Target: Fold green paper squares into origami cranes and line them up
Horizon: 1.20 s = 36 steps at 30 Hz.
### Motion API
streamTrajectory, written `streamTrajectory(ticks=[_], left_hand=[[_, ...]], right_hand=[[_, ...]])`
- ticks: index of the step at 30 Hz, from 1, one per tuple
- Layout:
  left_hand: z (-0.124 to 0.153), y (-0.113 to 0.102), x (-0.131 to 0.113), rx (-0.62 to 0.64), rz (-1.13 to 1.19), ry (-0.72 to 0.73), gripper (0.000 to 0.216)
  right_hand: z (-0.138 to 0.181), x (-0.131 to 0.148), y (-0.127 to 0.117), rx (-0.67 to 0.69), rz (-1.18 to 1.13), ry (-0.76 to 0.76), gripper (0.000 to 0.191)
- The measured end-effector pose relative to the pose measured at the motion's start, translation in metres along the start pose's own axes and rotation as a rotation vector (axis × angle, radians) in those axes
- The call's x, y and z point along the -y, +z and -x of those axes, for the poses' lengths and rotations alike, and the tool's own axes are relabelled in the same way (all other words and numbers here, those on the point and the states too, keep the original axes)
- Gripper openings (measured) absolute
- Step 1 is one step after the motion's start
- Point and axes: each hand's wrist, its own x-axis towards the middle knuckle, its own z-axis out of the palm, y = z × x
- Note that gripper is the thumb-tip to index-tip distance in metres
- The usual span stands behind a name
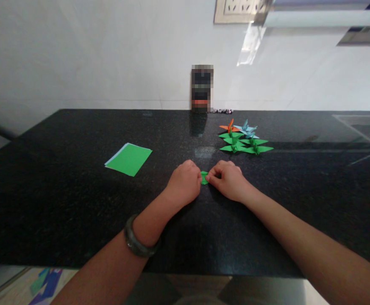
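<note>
Between my two hands is a small folded piece of green paper (pixel 204 178), low over the dark countertop. My left hand (pixel 185 182) is closed, its fingers curled on the paper's left side. From the right, my right hand (pixel 227 179) pinches the paper's other edge between thumb and forefinger. The fingers hide much of the paper, so its exact folds cannot be made out. Beyond my right hand stand several folded paper cranes: green ones (pixel 256 148), an orange one (pixel 230 126) and light blue ones (pixel 246 127).
A stack of square paper (pixel 129 160), green on top, lies left on the black speckled countertop (pixel 60 203). A phone-like object (pixel 201 89) with a beaded strap (pixel 224 111) leans against the white wall. A socket panel (pixel 240 8) is above. Coloured pieces (pixel 48 281) lie below the counter's front edge.
</note>
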Motion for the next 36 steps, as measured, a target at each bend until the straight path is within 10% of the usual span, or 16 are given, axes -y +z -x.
streamTrajectory(ticks=[14, 36], left_hand=[[0.029, -0.021, -0.033, 0.223, -0.389, 0.141, 0.032], [0.033, -0.014, -0.017, 0.129, -0.436, 0.216, 0.033]], right_hand=[[0.000, -0.003, 0.001, -0.028, -0.012, 0.010, 0.014], [0.001, -0.007, -0.004, -0.008, -0.017, 0.120, 0.017]])
